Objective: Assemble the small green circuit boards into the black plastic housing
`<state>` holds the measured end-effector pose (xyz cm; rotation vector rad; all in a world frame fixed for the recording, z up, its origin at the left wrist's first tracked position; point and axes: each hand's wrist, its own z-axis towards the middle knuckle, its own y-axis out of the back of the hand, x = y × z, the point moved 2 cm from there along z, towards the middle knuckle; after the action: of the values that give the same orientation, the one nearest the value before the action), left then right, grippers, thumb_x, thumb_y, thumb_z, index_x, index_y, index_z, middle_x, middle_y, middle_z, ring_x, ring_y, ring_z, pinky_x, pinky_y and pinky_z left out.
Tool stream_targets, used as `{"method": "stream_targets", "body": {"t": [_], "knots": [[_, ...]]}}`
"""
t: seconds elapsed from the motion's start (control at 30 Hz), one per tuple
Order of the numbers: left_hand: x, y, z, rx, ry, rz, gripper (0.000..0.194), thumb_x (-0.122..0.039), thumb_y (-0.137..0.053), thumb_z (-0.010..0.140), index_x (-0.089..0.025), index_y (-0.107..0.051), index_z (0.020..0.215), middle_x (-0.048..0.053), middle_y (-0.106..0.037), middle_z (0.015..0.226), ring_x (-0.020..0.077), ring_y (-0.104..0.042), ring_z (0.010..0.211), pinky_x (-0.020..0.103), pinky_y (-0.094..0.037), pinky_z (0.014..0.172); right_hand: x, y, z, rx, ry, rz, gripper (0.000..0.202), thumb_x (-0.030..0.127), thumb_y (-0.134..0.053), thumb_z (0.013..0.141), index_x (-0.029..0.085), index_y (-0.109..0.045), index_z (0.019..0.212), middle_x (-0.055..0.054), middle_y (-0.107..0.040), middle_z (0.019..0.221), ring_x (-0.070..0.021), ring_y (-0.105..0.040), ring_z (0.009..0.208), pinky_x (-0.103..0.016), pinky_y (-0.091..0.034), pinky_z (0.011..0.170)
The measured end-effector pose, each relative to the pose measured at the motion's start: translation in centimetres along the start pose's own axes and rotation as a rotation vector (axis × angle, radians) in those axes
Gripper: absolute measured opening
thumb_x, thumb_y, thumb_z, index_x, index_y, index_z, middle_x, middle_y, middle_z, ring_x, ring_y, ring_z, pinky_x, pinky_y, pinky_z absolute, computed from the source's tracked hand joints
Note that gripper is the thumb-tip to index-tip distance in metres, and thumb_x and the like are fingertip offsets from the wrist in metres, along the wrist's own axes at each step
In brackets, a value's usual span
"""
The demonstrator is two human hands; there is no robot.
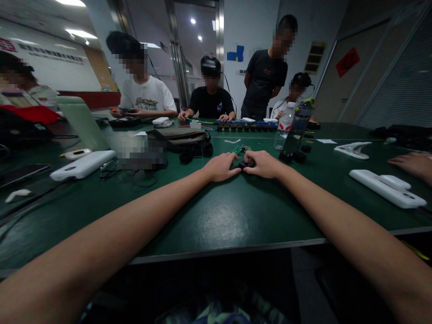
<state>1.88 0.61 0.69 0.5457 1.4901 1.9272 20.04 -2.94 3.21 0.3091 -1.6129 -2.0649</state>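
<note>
The wide green surface [219,225] is carrying everything; it is looking smooth, matte and a little shiny where the ceiling lamps are reflecting. Both arms are stretching far forward over it, so resting the forearms on it would probably be giving steadier fingers for such fine work.

The left hand [221,166] is lying flat with fingers loosely spread, its fingertips just beside the small black part [245,165]. The right hand [265,164] is curling over this part and pinching it against the surface; how tightly, I cannot tell. In my judgement, a light pinch with the left hand bracing the piece is the good way, because it seems hard, dark and easy to be slipping.

Just behind the hands a small green circuit board [241,148] is lying, thin and flat. Near the right, a dark bottle [297,130] and a clear plastic bottle [282,130] are standing upright.
</note>
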Motion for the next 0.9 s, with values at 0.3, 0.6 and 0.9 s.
{"method": "stream_targets", "body": {"t": [0.3, 0.6, 0.9], "knots": [[0.4, 0.7, -0.2, -0.024, 0.185, 0.254, 0.041, -0.045, -0.048, 0.094, -0.017, -0.058, 0.122, 0.015, -0.062, 0.126, 0.031, -0.055, 0.12, 0.042, -0.045, 0.099, -4.6, 1.7, -1.1, 0.089, -0.532, -0.266, 0.031, 0.041, -0.059, 0.087, 0.019, -0.064, 0.109, -0.016, -0.069, 0.11, -0.0308, -0.066, 0.097, -0.038, -0.049, 0.076], [5.4, 1.6, -1.1, -0.047, 0.424, 0.291, 0.057, -0.048, -0.046, 0.093, -0.014, -0.05, 0.138, 0.023, -0.052, 0.142, 0.041, -0.048, 0.129, 0.054, -0.041, 0.101, -9.0, 0.7, -1.2, -0.064, -0.605, -0.255, 0.032, 0.043, -0.06, 0.086, 0.014, -0.068, 0.099, -0.019, -0.064, 0.117, -0.0351, -0.058, 0.112, -0.05, -0.047, 0.094], [6.1, 1.4, -0.7, -0.001, 0.337, 0.287, 0.05, -0.044, -0.046, 0.093, -0.011, -0.055, 0.128, 0.023, -0.058, 0.137, 0.0387, -0.049, 0.128, 0.051, -0.041, 0.104, -10.2, 0.4, -1.4, -0.051, -0.718, -0.247, 0.029, 0.032, -0.055, 0.088, 0.013, -0.068, 0.104, -0.019, -0.07, 0.111, -0.0356, -0.063, 0.111, -0.05, -0.046, 0.094]]}}
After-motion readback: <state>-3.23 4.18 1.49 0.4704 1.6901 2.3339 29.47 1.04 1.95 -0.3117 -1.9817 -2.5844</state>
